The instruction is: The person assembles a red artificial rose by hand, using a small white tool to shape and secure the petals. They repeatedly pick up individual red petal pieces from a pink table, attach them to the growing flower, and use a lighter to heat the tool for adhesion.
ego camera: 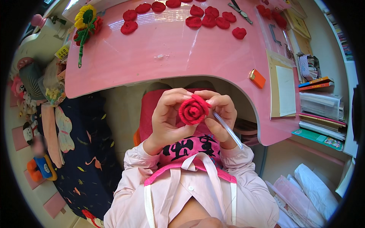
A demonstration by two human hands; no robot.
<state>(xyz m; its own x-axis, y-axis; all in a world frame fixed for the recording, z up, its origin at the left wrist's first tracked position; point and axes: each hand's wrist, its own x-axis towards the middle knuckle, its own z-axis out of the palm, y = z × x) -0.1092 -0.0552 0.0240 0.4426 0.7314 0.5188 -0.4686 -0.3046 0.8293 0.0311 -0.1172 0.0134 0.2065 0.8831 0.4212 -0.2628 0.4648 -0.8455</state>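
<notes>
A red crocheted rose (194,110), its spiral facing up, sits between both hands above my lap. My left hand (168,112) wraps around its left side, thumb beneath and fingers along the top. At the rose's right edge, the fingertips of my right hand (223,111) touch the outer petal. A translucent glue stick (228,130) lies across my right hand between thumb and fingers, slanting down towards the sleeve. Below the rose, a bright pink apron (194,148) with black lettering covers my lap.
The pink desk (182,64) curves around me. Several red crocheted pieces (209,20) lie along its far side, near scissors (241,12). A crocheted flower bunch (85,27) is at left; an orange lighter (257,79) lies right. Books (322,122) stack beyond the desk's right edge.
</notes>
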